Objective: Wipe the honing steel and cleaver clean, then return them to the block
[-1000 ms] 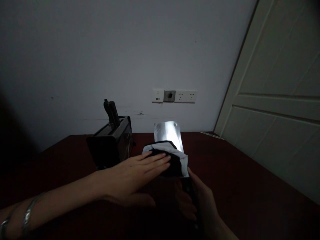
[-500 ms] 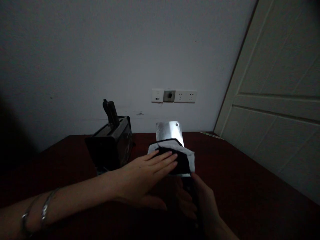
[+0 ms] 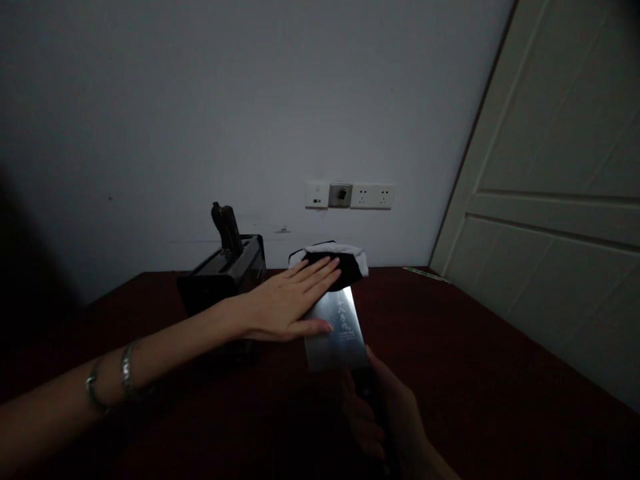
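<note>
I'm watching a cleaver near the middle of my view, a flat rectangular blade of brushed, shiny steel with pale characters marked on its face and a dark riveted handle. The right hand, between four and five o'clock from the blade, is closed round that handle. The left hand lies flat with its fingers stretched and thumb apart, its fingers pressing a folded black-and-white cloth over the blade's twelve o'clock end. Two silvery bracelets circle the left forearm.

Half a second ago I saw the cloth down near the handle, with the blade's holed far end bared; now that end is covered and the marked lower face shows. The right hand has hardly shifted.

At ten o'clock from the blade I have a boxy dark knife block with upright handles, close behind the left forearm. The dark red tabletop runs from the right hand out to the pale panelled door at two to three o'clock, and its back edge meets the wall just beyond the cloth. In this gloom I can't tell whether the cleaver touches the tabletop.
</note>
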`<state>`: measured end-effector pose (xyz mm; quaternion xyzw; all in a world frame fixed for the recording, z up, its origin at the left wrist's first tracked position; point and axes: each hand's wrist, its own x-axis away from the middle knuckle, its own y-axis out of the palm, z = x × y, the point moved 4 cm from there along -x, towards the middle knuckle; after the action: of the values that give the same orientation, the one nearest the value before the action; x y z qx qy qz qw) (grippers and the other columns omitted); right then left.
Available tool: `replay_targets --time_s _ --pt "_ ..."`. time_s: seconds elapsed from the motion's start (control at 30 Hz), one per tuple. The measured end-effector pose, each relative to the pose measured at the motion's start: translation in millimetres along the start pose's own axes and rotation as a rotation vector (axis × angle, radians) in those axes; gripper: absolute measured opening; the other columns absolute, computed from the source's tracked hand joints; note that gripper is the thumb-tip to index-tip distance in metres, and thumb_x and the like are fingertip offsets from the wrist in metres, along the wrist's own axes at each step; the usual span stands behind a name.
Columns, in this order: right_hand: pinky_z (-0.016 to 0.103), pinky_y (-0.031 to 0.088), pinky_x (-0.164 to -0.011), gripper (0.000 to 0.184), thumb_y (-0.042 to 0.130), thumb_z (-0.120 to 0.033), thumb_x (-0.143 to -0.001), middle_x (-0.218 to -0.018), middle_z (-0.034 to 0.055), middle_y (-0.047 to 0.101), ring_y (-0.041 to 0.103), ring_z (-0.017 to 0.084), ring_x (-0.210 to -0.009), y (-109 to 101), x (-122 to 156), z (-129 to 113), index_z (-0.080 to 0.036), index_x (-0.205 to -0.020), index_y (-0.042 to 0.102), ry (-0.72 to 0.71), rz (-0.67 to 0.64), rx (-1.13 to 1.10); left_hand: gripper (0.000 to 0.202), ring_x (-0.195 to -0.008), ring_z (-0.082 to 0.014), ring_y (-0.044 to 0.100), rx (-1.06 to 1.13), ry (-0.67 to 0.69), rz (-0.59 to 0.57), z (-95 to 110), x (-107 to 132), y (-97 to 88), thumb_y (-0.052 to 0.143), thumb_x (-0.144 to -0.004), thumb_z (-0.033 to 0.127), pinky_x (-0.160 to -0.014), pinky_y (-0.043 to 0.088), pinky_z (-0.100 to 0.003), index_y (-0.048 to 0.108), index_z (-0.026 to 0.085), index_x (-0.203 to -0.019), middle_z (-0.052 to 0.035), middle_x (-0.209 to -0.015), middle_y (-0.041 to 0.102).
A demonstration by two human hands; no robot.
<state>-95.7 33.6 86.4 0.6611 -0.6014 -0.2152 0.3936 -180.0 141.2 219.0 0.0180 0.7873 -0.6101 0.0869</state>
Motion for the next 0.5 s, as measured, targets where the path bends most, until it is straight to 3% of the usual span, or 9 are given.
replay_targets --time_s 0.3,0.4,0.5 --pt "0.015 0.019 -0.026 0.043 0.055 -0.059 -0.065 -0.038 -0.0065 0.040 0.025 0.003 -0.026 -16 -2 -10 -0.016 -0.063 0.050 -0.110 0.054 0.026 0.082 -0.137 -0.0245 0.008 0.164 0.223 -0.020 58 14 15.8 0.037 -0.083 0.060 -0.111 0.012 -0.038 0.014 0.009 -0.142 -0.0114 -0.149 0.008" --pt "0.015 0.019 -0.026 0.043 0.056 -0.058 -0.065 -0.038 -0.0064 0.042 0.026 0.003 -0.025 -14 -1 -10 -0.016 -0.063 0.051 -0.116 0.083 0.012 0.079 -0.137 -0.0243 0.010 0.137 0.204 -0.004 50 13 13.3 0.038 -0.084 0.058 -0.111 0.015 -0.039 0.014 0.010 -0.142 -0.0109 -0.148 0.010" --pt "0.015 0.019 -0.025 0.046 0.057 -0.061 -0.064 -0.036 -0.0067 0.041 0.025 0.002 -0.024 -7 0 -4 -0.016 -0.060 0.051 -0.063 0.063 0.000 0.077 -0.137 -0.0247 0.006 0.032 0.104 0.005 26 6 5.8 0.030 -0.086 0.059 -0.111 0.012 -0.040 0.011 0.009 -0.142 -0.0121 -0.149 0.006"
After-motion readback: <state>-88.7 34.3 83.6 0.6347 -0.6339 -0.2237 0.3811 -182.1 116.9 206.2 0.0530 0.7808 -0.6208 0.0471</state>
